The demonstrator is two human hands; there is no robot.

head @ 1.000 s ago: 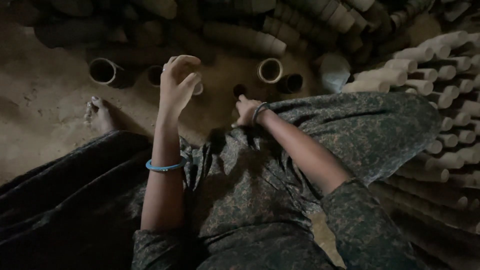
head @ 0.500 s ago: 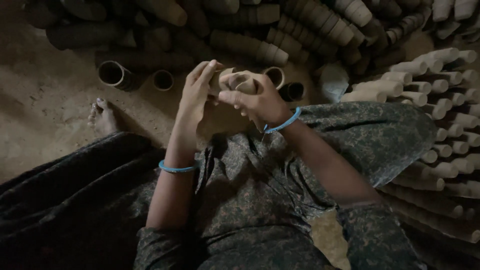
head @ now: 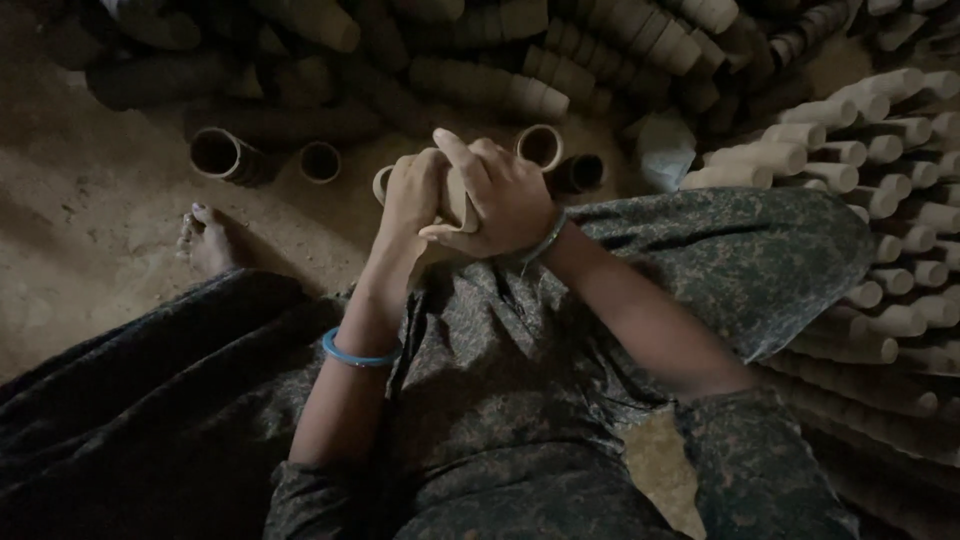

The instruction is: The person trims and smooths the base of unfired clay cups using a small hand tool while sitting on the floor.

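Seated on earth floor, patterned cloth over lap. Left hand (head: 412, 195) and right hand (head: 508, 200) both closed round a small stack of clay cups (head: 455, 195), held just above the knees, hands touching. Best kept level, fingers spread along the sides so nothing slips. Beyond the hands: loose cups (head: 538, 146) on the ground, then long rows of stacked cups (head: 520, 90)

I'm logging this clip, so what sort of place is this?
Probably a pottery yard: stacks of clay cups lie piled on a bare dirt floor, and both hands hold one small clay cup.
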